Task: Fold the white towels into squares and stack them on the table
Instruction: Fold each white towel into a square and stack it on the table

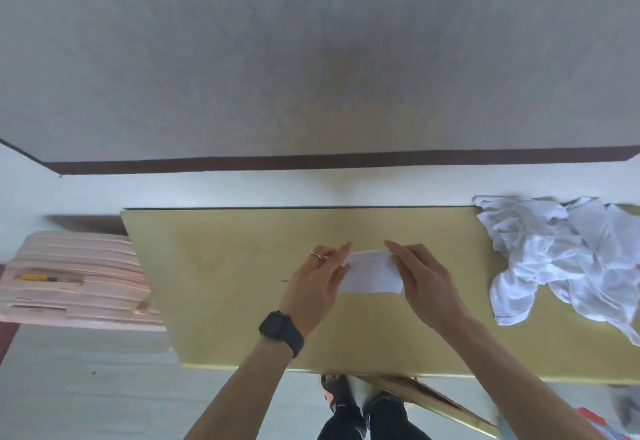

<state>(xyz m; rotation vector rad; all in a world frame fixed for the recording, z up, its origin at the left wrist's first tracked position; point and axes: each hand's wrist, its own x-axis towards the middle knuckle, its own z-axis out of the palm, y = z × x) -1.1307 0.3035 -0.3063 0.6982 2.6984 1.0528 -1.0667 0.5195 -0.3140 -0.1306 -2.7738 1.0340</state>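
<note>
A small folded white towel (pixel 372 275) lies near the middle of the yellowish table (pixel 225 283). My left hand (pixel 317 283), with a ring and a dark watch on the wrist, holds the towel's left edge. My right hand (pixel 424 283) holds its right edge, fingers pointing to the far side. The towel's far edge is lifted a little between the fingertips. A heap of crumpled white towels (pixel 568 259) lies at the table's right end, apart from both hands.
A pink slatted stool or crate (pixel 79 283) stands left of the table, with a yellow-handled tool (pixel 36 277) on it. Behind the table runs a grey wall with a dark skirting. My legs and shoes (pixel 360 408) show below the near edge.
</note>
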